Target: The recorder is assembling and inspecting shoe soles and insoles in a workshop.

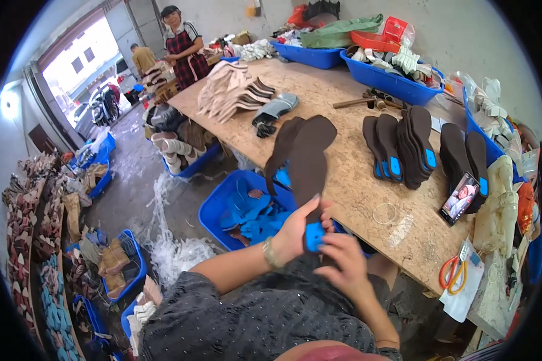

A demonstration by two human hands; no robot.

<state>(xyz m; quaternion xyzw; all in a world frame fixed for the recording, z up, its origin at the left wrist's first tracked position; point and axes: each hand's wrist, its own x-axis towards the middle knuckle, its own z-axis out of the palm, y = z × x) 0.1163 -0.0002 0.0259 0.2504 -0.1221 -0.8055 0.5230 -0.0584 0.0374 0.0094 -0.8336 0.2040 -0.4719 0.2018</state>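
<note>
My left hand (pixel 294 234) is closed around the lower part of a dark brown insole (pixel 310 159), whose wide end points away over the table. At its near end is a bright blue heel patch (pixel 314 236). My right hand (pixel 348 259) is at the right side of this patch, fingers apart and slightly blurred, the fingertips touching its edge. Behind the held insole another brown insole (pixel 277 159) shows in part, with blue beneath it. Below the table edge, a blue basket (pixel 208 210) contains several loose blue pieces (pixel 247 207).
On the wooden table (pixel 367 198) are stacked brown insoles (pixel 412 150), a phone (pixel 459 198), orange-handled scissors (pixel 453 274), a hammer (pixel 352 103) and pale curved pieces (pixel 223 93). Blue bins (pixel 391 84) line the back. Two people stand at the far left.
</note>
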